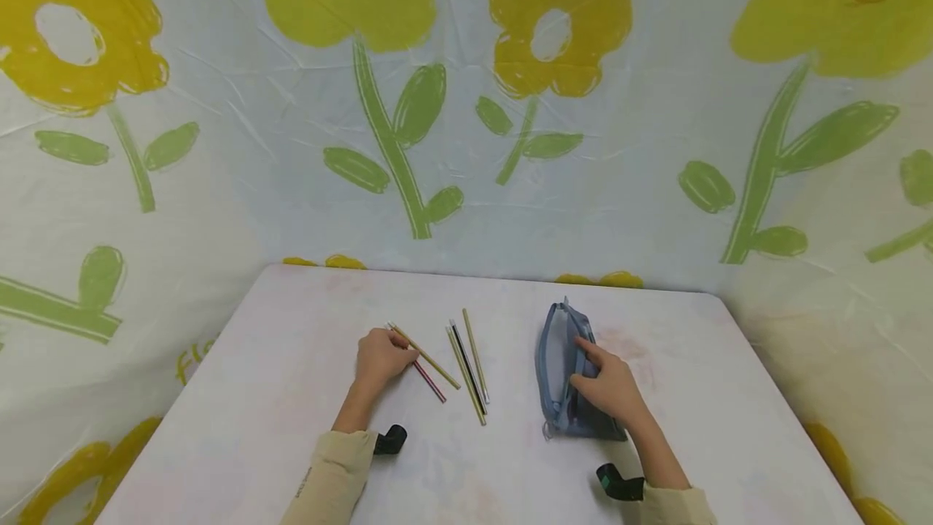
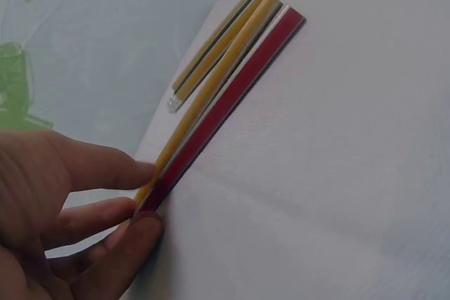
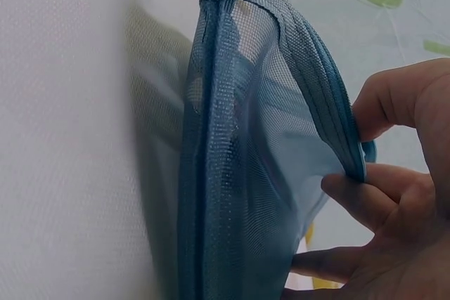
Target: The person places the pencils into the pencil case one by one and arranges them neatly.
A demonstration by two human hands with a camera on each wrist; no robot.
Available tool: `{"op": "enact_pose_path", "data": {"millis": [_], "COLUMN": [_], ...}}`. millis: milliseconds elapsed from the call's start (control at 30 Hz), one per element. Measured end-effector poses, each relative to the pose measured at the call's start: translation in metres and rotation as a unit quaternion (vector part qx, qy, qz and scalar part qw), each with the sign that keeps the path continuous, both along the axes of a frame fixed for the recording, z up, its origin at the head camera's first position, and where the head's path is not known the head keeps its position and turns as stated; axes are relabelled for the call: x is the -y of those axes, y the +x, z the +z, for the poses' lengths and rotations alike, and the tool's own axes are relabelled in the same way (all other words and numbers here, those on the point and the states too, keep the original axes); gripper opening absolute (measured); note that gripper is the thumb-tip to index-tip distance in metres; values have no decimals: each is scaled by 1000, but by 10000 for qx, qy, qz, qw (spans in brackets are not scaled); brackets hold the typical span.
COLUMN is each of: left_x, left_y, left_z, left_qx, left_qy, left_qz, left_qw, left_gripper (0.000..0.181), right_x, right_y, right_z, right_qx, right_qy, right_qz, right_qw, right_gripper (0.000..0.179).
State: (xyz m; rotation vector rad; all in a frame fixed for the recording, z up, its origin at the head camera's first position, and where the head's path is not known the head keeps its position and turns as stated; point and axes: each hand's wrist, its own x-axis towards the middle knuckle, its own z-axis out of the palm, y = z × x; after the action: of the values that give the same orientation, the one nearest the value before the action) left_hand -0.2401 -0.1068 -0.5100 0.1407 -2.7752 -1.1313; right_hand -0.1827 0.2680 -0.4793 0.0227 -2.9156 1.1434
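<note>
Over the left part of the table, my left hand [image 1: 381,359] pinches a red pencil [image 2: 223,112] near one end between thumb and index finger. A gold pencil [image 2: 208,96] runs close alongside it in the left wrist view, passing under the index fingertip. My right hand [image 1: 611,383] holds one zippered edge of a blue mesh pencil pouch [image 3: 235,131] between thumb and fingers. The pouch's mouth gapes wide, and its other zipper edge stands apart. Its lower inside is partly hidden by the hand and the mesh.
Between the hands lie a dark pencil [image 1: 466,363] and two more gold pencils, one of them a gold pencil [image 1: 475,353] at the right. All rest on the white table [image 1: 437,468]. A flower-print sheet [image 1: 466,209] hangs behind the table's far edge.
</note>
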Motion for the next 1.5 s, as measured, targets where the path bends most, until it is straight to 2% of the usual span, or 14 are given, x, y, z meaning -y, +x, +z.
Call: {"op": "enact_pose_path", "data": {"millis": [400, 567, 733, 800, 867, 967, 1033, 1100, 1167, 1200, 1267, 1400, 1433, 1500], "left_x": [8, 9, 6, 6, 5, 2, -1, -3, -5, -6, -7, -8, -9, -9], "left_y": [-2, -1, 9, 11, 13, 13, 13, 12, 10, 10, 9, 8, 8, 8], "left_z": [-8, -7, -6, -7, -6, -5, -4, -4, -5, -5, -6, -9, -9, -9], "left_qx": [274, 326, 486, 584, 664, 870, 965, 1002, 1019, 992, 907, 413, 294, 145], "left_qy": [573, 824, 1547, 2195, 2912, 4104, 4605, 4891, 5012, 4973, 4717, 3651, 3415, 3109], "left_qz": [65, -182, -384, -479, -624, -770, -720, -586, -432, -370, -316, -642, -755, -994], "left_qw": [9980, 9959, 9860, 9727, 9523, 9045, 8794, 8645, 8582, 8611, 8765, 9278, 9364, 9451], "left_gripper": [7, 8, 13, 15, 20, 30, 35, 35, 33, 31, 27, 21, 21, 20], "right_x": [2, 1, 0, 2, 3, 5, 6, 7, 8, 8, 8, 7, 8, 8], "right_y": [2, 0, 3, 3, 1, 0, -1, -1, -1, -1, -1, -1, -1, -1], "right_z": [2, 2, -1, -2, -4, -7, -8, -7, -7, -6, -6, -3, -2, -1], "right_qx": [134, 44, -52, -70, -112, -143, -120, -102, -78, -62, -42, -21, -5, 24], "right_qy": [-4, -77, 68, 86, 87, 81, 52, 71, 65, 46, 47, 63, 71, 84], "right_qz": [-61, -9, -3, 30, 57, 88, 81, 69, 50, 45, 48, 42, 36, -7], "right_qw": [9999, 10000, 10000, 9999, 9999, 9998, 9999, 9999, 9999, 10000, 10000, 10000, 10000, 10000], "right_gripper": [67, 66, 66, 66, 66, 65, 66, 66, 66, 66, 66, 66, 65, 66]}}
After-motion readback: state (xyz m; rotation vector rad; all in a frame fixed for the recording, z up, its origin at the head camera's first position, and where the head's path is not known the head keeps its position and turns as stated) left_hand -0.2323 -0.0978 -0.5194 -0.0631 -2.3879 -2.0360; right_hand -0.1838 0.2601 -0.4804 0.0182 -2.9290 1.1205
